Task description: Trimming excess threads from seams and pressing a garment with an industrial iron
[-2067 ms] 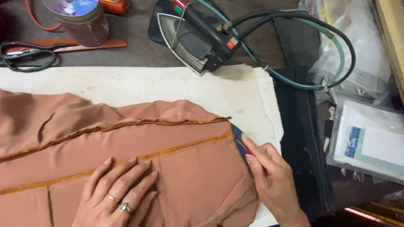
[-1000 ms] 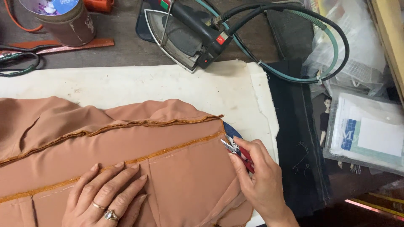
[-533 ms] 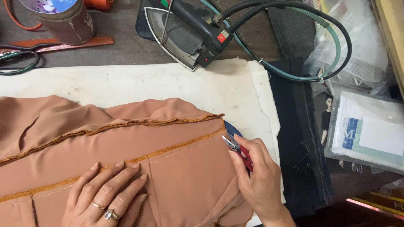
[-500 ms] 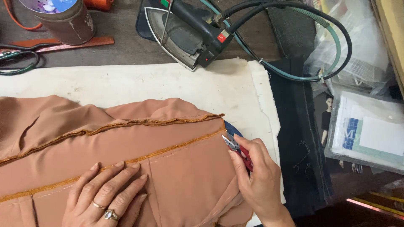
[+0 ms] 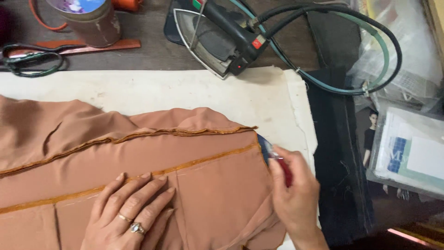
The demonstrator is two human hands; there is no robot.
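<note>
Flat and spread, the left hand [image 5: 127, 213] presses the cloth [image 5: 138, 171] while the right hand [image 5: 296, 199] pinches red snips [image 5: 283, 169] at its edge.

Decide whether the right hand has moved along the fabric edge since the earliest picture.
Yes. The right hand now holds a small red tool at the brown fabric seam end, nearer the iron.

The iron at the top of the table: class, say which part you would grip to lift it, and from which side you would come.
Grip the iron's black handle, coming from above. It lies along the top of the body, clear of the metal soleplate, and the hoses leave from its right end, so fingers can close around its middle.
</note>
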